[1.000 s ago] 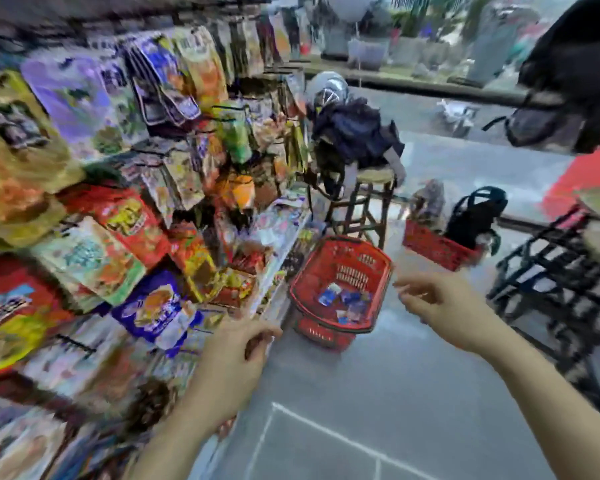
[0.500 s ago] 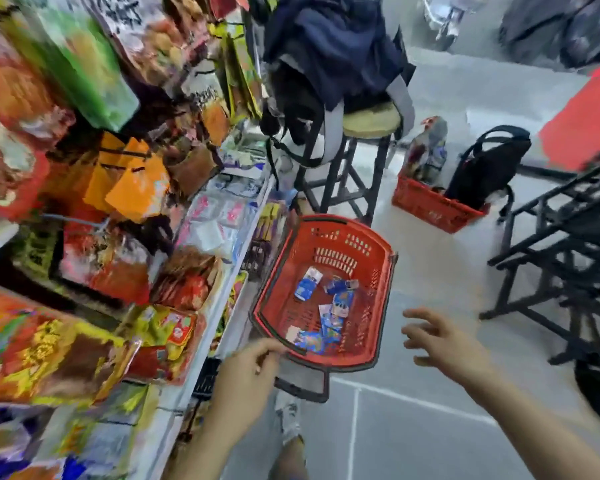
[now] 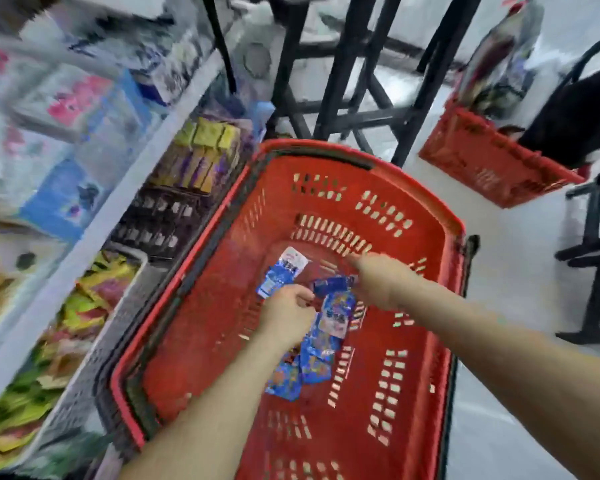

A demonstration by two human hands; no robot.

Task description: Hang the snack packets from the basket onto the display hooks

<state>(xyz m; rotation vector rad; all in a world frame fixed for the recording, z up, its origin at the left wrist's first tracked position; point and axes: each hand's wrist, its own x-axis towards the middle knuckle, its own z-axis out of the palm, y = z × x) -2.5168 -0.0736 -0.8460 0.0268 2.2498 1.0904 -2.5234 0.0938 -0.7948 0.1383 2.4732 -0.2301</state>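
Observation:
A red shopping basket [image 3: 326, 150] sits on the floor below me, beside the shelf. Several small blue snack packets lie on its bottom: one pale blue packet [image 3: 282, 274] furthest from me, one upright packet [image 3: 337, 313] in the middle, and a pile of blue packets [image 3: 291, 377] nearer me. Both my hands are down inside the basket. My left hand [image 3: 286, 315] has its fingers curled right beside the middle packets; whether it grips one is unclear. My right hand [image 3: 378, 282] is blurred, fingers stretched out over the packets.
A shelf edge [image 3: 84, 244] with stacked snack packs runs along the left. Black stool legs [image 3: 343, 81] stand just behind the basket. A second red basket [image 3: 482, 161] with a black bag [image 3: 575, 116] is at the far right, and a black rack [image 3: 596, 271] beyond it.
I have bent down to the basket. Both hands went from hovering in the air above the floor to reaching inside the basket onto the blue packets.

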